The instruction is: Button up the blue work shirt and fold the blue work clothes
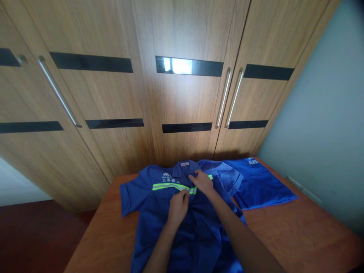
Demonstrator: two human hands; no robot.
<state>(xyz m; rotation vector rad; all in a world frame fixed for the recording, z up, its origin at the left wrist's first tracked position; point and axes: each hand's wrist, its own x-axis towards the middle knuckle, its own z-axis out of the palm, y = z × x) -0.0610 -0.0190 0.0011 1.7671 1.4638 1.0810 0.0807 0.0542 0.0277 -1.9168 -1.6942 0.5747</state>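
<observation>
A dark blue short-sleeved work shirt (153,204) lies front side up, its collar toward the wardrobe. White lettering and a yellow-green reflective stripe (167,186) cross its chest. My left hand (178,206) pinches the front edge of the shirt at the stripe, near the middle. Just above and to the right, my right hand (202,181) is closed on the shirt's other front edge, below the collar. The shirt's right part is rumpled under my right forearm.
The shirt rests on a reddish-brown wooden table (99,227). A brighter blue folded item (261,185) with white lettering lies at the right. Behind stands a wooden wardrobe (182,98) with metal handles; a pale wall (321,125) is at the right.
</observation>
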